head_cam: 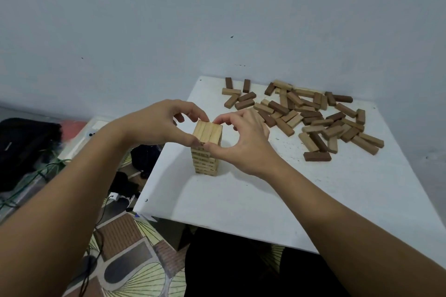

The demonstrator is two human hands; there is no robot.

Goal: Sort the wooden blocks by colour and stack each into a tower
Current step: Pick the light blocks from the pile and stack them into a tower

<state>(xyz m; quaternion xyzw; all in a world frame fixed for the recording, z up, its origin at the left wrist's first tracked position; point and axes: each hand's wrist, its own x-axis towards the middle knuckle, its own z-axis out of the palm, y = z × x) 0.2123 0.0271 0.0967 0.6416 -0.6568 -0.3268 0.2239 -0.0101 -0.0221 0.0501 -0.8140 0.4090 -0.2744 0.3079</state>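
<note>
A white tabletop (241, 200) against a pale wall holds my pale-wood tower (206, 149) near its left middle, with the mixed pile of loose blocks (311, 116) well apart at the far right. My left hand (159, 123) and right hand (243, 142) pinch the top layer of three blocks (208, 130) from both sides, squaring it. These blocks look light, stiff and smooth, so I judge gentle pressure on their long sides best, since the tower could topple with a nudge.
</note>
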